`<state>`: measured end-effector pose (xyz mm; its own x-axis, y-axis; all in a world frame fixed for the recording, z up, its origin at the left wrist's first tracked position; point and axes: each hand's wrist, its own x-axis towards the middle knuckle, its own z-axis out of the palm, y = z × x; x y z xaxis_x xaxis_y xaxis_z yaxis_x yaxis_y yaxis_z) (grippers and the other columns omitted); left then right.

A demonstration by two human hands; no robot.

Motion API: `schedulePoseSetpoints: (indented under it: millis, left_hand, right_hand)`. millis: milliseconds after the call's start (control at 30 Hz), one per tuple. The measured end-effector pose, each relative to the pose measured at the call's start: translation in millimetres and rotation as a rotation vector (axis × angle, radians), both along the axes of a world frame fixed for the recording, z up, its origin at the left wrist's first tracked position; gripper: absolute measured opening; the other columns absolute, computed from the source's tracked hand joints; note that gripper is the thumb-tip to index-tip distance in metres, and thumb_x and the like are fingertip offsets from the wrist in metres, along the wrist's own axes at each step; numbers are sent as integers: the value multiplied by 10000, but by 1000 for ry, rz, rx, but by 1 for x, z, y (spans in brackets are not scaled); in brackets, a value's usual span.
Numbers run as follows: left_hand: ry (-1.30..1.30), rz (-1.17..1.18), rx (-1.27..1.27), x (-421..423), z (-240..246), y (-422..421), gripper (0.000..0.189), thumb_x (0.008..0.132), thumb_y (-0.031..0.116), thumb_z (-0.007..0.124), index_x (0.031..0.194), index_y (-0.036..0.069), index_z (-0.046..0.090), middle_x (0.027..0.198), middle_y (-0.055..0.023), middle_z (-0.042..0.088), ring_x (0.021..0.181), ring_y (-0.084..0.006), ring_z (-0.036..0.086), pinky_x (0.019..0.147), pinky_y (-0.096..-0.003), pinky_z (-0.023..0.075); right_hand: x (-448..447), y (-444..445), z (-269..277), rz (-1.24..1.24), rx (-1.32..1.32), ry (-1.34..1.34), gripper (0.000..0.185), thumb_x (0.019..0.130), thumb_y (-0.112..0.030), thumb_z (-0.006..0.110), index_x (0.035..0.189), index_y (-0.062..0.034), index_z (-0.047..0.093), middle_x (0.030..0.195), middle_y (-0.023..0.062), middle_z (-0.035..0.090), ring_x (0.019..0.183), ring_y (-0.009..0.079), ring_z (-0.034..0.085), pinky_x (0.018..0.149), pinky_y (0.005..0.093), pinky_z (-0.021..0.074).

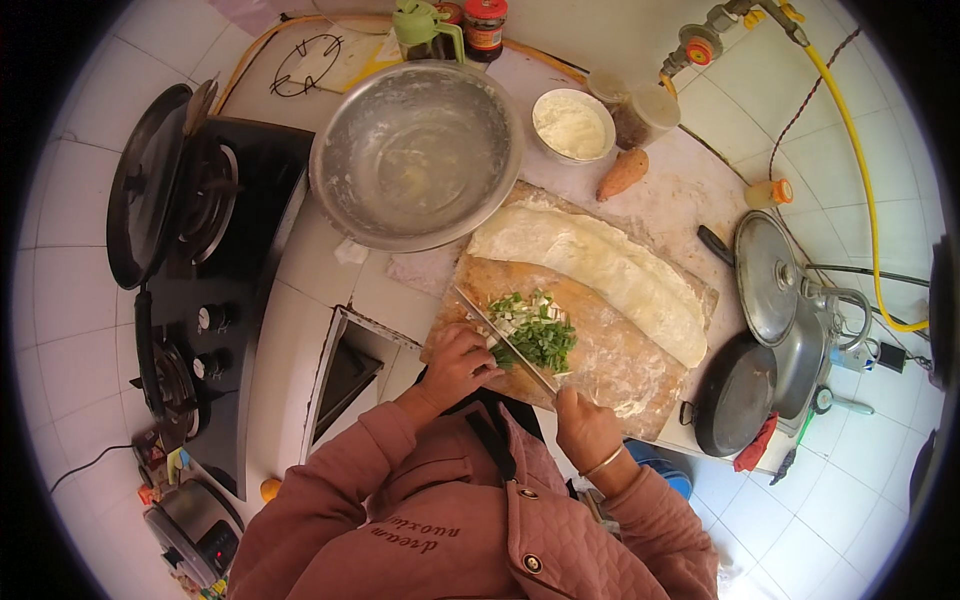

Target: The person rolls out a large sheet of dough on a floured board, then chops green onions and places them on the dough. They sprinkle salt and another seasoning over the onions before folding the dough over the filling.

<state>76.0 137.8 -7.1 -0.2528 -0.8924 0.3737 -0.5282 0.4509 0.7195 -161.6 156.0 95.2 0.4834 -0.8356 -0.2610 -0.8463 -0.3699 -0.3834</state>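
Observation:
My right hand (589, 433) grips the handle of a kitchen knife (508, 343), its blade slanting up and left across a wooden cutting board (604, 371). To the right of the blade lies a pile of chopped scallions (541, 334), green with some white pieces. My left hand (459, 364) is on the blade's other side, fingers curled over scallions on the board; what they hold is mostly hidden beneath them. A long folded slab of dough (589, 266) stretches along the far side of the board. Loose flour dusts the wood.
A large metal basin (416, 154) overlaps the board's far left corner. Behind the board are a bowl of flour (573, 126) and a sweet potato (622, 174). The gas stove (259, 217) stands left; a frying pan (735, 394) and lidded metal pot (766, 277) are right.

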Motion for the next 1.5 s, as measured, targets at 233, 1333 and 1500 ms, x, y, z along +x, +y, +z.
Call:
schedulePoseSetpoints:
  millis: [233, 1333, 1500]
  left_hand:
    - [-32, 25, 29, -4, -7, -4, 222, 612, 113, 829, 745, 83, 654, 880, -49, 596, 884, -272, 560, 807, -372, 481]
    - [-7, -46, -2, 2, 0, -1, 140, 705, 28, 757, 832, 34, 698, 903, -85, 620, 895, -282, 608, 790, -345, 523]
    - [58, -59, 30, 0, 10, -5, 142, 746, -40, 699, 880, 7, 692, 920, -97, 621, 864, -272, 612, 757, -345, 528]
  right_hand:
    - [5, 0, 3, 105, 15, 152, 116, 838, -54, 535, 921, -43, 453, 704, 133, 584, 573, 288, 647, 478, 382, 519]
    - [25, -25, -22, 16, -28, -71, 161, 805, -19, 540, 923, -58, 438, 723, 146, 601, 640, 346, 648, 535, 443, 519]
    - [7, -14, -12, -73, -70, -123, 137, 799, -15, 543, 906, -58, 467, 723, 127, 595, 605, 318, 629, 515, 425, 499]
